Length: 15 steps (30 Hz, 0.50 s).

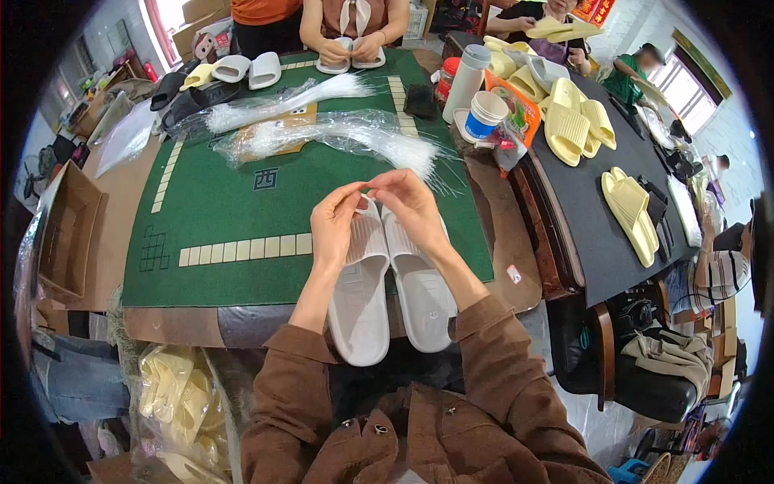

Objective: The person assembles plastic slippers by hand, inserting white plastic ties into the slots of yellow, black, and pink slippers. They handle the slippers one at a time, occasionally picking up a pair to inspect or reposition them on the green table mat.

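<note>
Pinching together at the upper straps, the left hand (337, 219) and right hand (411, 206) are closed on a pair of white slippers (391, 282). Just beyond the grip, clear plastic ties (339, 133) are spread over the green table mat (218, 210).

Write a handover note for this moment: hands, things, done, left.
Left hand: fingertips pinched at the top of the left white slipper.
Right hand: pinched beside it, over the right white slipper; what the fingers hold is too small to tell.
Things: the pair lies side by side over the near edge of the green mat. Clear bags of thin white ties lie mid-mat.
Done: pair lined up together.
Left: whether the pair is joined yet cannot be seen. Yellow slippers sit on the black table to the right.
</note>
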{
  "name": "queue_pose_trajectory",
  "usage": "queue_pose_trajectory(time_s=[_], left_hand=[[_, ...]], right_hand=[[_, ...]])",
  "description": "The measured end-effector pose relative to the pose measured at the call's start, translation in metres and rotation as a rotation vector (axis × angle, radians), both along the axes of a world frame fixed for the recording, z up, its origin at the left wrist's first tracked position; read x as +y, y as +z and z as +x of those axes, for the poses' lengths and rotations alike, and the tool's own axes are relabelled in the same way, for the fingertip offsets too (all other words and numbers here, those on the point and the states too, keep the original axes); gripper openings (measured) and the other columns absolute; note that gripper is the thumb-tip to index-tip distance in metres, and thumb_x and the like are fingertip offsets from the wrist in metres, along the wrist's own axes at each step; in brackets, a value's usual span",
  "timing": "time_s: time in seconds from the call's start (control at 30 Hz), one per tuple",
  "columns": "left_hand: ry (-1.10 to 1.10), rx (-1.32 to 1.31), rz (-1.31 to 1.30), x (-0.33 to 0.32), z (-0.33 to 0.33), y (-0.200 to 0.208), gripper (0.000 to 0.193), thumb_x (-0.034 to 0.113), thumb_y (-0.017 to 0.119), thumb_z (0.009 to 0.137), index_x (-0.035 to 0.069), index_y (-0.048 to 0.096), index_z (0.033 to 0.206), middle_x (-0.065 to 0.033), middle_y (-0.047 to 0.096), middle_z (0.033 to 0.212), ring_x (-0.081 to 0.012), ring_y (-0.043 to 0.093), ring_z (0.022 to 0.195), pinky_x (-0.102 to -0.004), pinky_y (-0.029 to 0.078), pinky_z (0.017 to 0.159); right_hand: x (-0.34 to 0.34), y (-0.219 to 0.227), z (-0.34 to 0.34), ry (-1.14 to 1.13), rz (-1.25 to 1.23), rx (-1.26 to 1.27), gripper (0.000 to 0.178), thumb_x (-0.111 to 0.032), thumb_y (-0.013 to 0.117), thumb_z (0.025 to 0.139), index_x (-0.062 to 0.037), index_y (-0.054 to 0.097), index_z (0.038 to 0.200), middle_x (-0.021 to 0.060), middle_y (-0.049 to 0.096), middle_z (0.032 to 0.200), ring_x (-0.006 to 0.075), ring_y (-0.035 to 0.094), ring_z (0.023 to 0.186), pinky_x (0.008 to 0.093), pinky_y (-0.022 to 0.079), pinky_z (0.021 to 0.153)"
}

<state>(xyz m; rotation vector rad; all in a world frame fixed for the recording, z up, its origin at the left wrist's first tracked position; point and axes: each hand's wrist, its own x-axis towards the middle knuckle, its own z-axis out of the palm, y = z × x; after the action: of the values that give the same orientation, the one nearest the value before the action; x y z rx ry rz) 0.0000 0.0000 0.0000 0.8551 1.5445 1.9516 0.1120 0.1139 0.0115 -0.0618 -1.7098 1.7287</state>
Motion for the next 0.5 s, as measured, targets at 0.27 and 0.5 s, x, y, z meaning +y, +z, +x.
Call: queue_pose_trajectory(time_s=[0.27,0.5], left_hand=[[0.053,0.004,0.032,0.001,0.006,0.001,0.017,0.005,0.057,0.094,-0.002,0.066,0.107,-0.0049,0.068,0.088,-0.01,0.064,0.08,-0.0245,0.052,0.076],[0.072,0.005,0.045,0.001,0.009,0.003,0.01,0.003,0.059,0.093,-0.003,0.064,0.099,-0.0048,0.067,0.086,-0.0099,0.064,0.079,-0.0247,0.052,0.074]], right_hand=[[-0.014,0.032,0.002,-0.263,0.399,-0.055,0.017,0.005,0.062,0.089,-0.0003,0.067,0.104,0.0077,0.066,0.108,0.0146,0.064,0.099,0.0268,0.052,0.085],[-0.015,0.032,-0.002,-0.352,0.409,-0.055,0.015,0.002,0.066,0.086,-0.0007,0.068,0.101,0.0078,0.069,0.101,0.0147,0.068,0.09,0.0266,0.054,0.077]])
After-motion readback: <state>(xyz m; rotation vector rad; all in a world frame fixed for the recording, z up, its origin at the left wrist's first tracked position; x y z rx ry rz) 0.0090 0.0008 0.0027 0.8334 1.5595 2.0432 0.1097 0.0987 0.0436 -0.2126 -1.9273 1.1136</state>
